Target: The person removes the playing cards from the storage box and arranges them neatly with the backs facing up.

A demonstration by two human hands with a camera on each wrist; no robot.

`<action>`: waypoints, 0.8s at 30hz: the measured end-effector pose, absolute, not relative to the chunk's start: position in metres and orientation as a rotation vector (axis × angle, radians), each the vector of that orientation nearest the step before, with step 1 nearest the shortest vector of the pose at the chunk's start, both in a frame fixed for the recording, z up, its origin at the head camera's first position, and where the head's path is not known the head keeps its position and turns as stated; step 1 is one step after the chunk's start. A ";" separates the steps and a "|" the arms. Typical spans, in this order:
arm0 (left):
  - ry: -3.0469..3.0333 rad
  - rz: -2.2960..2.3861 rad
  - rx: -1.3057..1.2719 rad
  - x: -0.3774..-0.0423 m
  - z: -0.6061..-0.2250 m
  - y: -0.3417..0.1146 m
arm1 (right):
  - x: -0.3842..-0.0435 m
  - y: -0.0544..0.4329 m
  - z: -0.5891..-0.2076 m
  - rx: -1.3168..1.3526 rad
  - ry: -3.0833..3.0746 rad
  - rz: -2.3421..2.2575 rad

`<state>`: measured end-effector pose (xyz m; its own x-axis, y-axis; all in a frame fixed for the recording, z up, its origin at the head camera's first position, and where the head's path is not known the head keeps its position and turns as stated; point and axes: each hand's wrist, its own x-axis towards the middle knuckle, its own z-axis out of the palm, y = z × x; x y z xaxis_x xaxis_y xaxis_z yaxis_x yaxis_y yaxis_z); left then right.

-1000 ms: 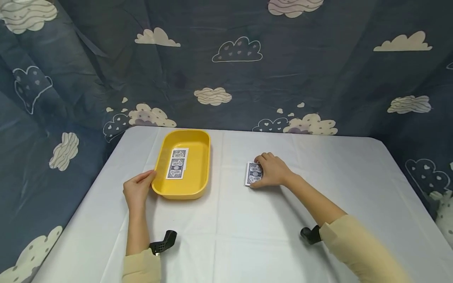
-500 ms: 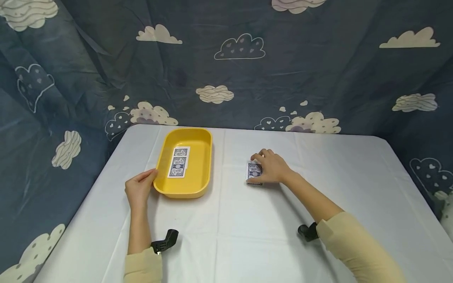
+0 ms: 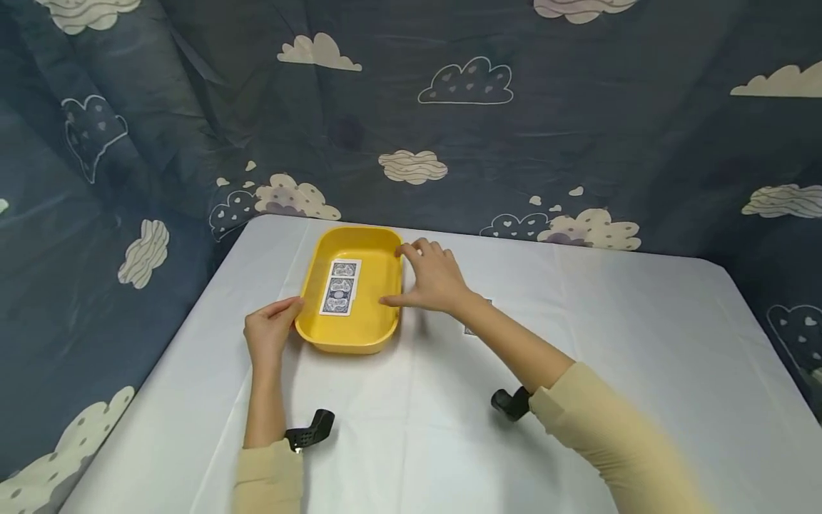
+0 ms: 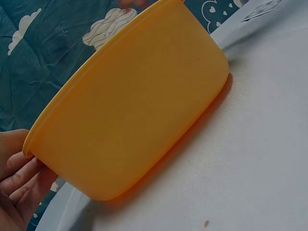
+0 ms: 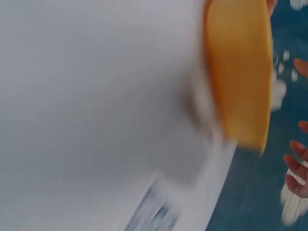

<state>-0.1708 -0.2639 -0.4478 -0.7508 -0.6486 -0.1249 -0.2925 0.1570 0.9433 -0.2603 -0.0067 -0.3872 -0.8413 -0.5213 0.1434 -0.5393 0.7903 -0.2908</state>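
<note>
My left hand (image 3: 266,337) pinches the near left rim of a yellow plastic tray (image 3: 349,338); in the left wrist view its fingers (image 4: 28,185) curl about that rim. Two overlapping playing cards (image 3: 337,295), patterned backs up, lie inside on the left. Over the tray's right rim is my right hand (image 3: 435,277), thumb and fingers spread apart, no card visible between them. On the cloth, a playing card (image 3: 469,330) lies mostly hidden under my right forearm; the right wrist view shows that card blurred (image 5: 153,211).
A white cloth (image 3: 449,428) covers the table. Behind and to the left hangs a dark curtain (image 3: 359,128) printed with clouds. Black wrist cameras stick out from both wrists, the left camera (image 3: 311,430) and the right camera (image 3: 511,404).
My right hand has left the card on the cloth and moved left to the tray's right rim. My left hand keeps its grip on the tray. The head view has shifted slightly right.
</note>
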 end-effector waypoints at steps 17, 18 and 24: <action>-2.141 -1.673 0.847 -0.175 -0.446 -0.265 | -0.280 -0.116 -0.423 1.006 -3.168 0.295; -2.140 -1.682 0.837 -0.175 -0.447 -0.266 | -0.281 -0.118 -0.425 1.011 -3.180 0.295; -2.128 -1.682 0.826 -0.173 -0.447 -0.269 | -0.286 -0.130 -0.439 1.019 -3.221 0.248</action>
